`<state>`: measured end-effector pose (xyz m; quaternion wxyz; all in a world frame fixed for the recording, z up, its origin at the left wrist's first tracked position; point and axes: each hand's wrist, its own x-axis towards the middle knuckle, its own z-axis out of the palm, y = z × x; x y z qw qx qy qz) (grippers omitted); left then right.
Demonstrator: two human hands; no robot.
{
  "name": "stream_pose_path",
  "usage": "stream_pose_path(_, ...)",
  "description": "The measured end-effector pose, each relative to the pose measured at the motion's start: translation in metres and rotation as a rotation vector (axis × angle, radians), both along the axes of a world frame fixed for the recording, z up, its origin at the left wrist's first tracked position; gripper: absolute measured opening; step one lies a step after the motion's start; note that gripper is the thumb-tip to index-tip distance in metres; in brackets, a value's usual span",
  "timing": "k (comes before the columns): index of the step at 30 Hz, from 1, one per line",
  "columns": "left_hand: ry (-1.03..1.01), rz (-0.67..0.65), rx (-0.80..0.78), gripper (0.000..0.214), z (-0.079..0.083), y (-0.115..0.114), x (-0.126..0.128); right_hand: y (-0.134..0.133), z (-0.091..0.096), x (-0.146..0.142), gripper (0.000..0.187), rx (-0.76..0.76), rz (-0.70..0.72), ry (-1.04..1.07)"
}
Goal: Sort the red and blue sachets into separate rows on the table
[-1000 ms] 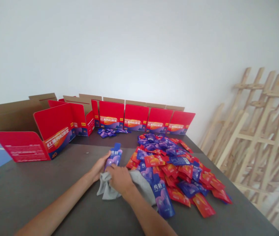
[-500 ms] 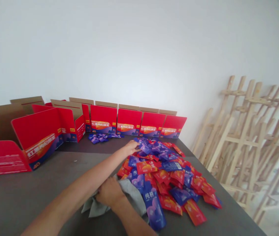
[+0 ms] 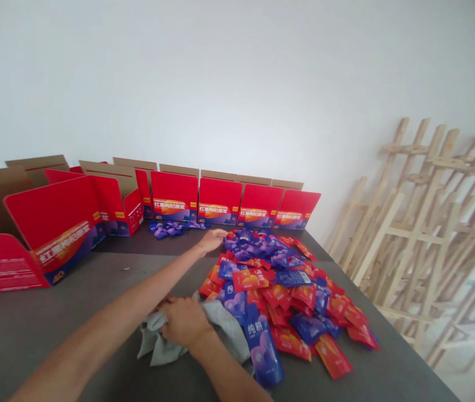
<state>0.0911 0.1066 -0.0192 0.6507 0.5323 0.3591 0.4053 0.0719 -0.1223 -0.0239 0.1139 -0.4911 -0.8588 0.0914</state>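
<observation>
My left hand (image 3: 213, 240) reaches across to the far left edge of a heap of sachets. Its fingers are stretched out beside the purple sachets (image 3: 258, 245), and I see nothing held in them. Closer to me, my right hand (image 3: 185, 321) is closed on a crumpled grey cloth (image 3: 224, 326) lying on the table, its fingers curled into the fabric. Red sachets (image 3: 277, 296) and more purple ones are mixed in the heap to the right of the cloth. A long purple sachet (image 3: 262, 352) lies against the cloth's right side.
Open red cartons (image 3: 219, 201) line the back of the dark table (image 3: 124, 304), with larger-looking ones (image 3: 59, 229) at the left. A small group of purple sachets (image 3: 170, 228) lies before the back row. Wooden easels (image 3: 413, 234) lean against the wall at right.
My left hand has moved slightly left and away from the heap's purple sachets. My right hand stays on the cloth. The view has shifted a little.
</observation>
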Motion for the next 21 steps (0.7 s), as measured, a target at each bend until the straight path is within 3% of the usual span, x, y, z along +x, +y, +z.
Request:
stream_pose_path(6, 0.612, 0.28, 0.208, 0.033, 0.005, 0.036, -0.12, -0.003, 0.001, 0.003, 0.032, -0.003, 0.01, 0.038)
stream_pose_path(10, 0.911, 0.381, 0.32, 0.045, -0.005, 0.048, -0.177, -0.003, -0.003, 0.001, 0.032, 0.008, 0.011, 0.035)
stream_pose_path(14, 1.111, 0.341, 0.422, 0.046, -0.018, 0.054, -0.199, -0.002, -0.003, 0.002, 0.035, -0.004, 0.013, 0.032)
stream_pose_path(21, 1.295, 0.247, 0.556, 0.04, -0.03, 0.066, -0.205, -0.002, 0.001, 0.004, 0.035, -0.027, 0.015, 0.024)
